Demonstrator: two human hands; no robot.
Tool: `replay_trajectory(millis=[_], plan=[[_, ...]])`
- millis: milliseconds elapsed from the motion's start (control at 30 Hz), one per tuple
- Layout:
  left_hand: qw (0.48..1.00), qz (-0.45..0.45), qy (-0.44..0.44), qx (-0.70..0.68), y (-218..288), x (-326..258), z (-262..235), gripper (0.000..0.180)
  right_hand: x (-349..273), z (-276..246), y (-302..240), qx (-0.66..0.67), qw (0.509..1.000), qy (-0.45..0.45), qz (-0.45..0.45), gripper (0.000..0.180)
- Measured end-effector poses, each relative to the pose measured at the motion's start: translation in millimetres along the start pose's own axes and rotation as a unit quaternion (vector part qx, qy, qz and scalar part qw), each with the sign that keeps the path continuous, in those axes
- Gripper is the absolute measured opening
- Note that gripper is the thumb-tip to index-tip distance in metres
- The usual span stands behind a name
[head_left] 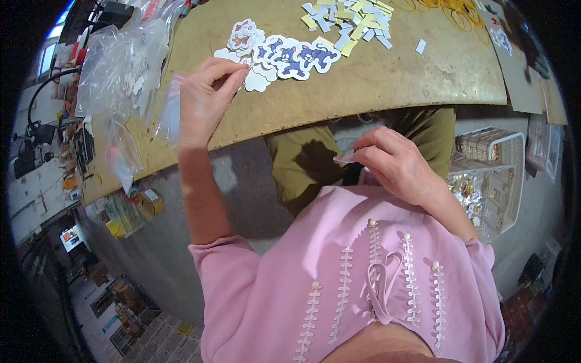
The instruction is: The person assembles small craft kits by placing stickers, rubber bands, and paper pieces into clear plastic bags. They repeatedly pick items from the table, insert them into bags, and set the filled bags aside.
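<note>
My left hand (209,100) reaches over the table's near-left part, thumb and forefinger pinched together at the edge of a group of cat-shaped cutouts. What is between those fingertips is too small to make out. Purple-and-white cat cutouts (290,59) lie overlapping to the right of the fingers. Beyond them is a stack of orange-and-white cutouts (244,36), and plain white cutouts (260,78) lie close to the fingertips. My right hand (396,160) is closed above my lap, off the table's front edge, gripping a clear plastic bag (344,160) with a pinkish edge, mostly hidden by the fingers.
Small yellow and pale blue paper slips (354,24) are scattered at the far side of the table (387,78). Large clear bags (112,72) and zip bags (171,112) lie at left. Yellow bands (451,12) sit far right. A white plastic basket (493,181) stands beside my right leg.
</note>
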State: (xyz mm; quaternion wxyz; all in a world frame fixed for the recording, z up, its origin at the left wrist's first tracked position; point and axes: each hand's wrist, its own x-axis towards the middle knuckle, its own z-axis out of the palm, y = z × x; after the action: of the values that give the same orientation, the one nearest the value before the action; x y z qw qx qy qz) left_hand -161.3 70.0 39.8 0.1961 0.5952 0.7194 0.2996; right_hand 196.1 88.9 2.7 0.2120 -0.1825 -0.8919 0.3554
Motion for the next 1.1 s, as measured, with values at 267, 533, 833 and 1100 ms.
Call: replay_trajectory(millis=[267, 533, 833, 1100], plan=[[0.993, 0.068, -0.07, 0.067, 6, -2, -9, 0.023, -8, 2, 3, 0.007, 1.0, -0.005, 0.011, 0.025], [0.989, 0.094, -0.001, 0.113, 4, -12, -3, 0.031, -10, 5, 6, 0.011, 1.0, -0.016, 0.014, 0.023], [0.999, -0.008, -0.031, -0.007, -1, -7, -5, 0.016, -11, 9, 8, 0.013, 1.0, -0.013, 0.013, 0.019], [0.995, 0.012, 0.022, 0.096, -3, -8, -8, 0.013, -15, 12, 10, 0.019, 1.0, -0.009, 0.021, 0.02]])
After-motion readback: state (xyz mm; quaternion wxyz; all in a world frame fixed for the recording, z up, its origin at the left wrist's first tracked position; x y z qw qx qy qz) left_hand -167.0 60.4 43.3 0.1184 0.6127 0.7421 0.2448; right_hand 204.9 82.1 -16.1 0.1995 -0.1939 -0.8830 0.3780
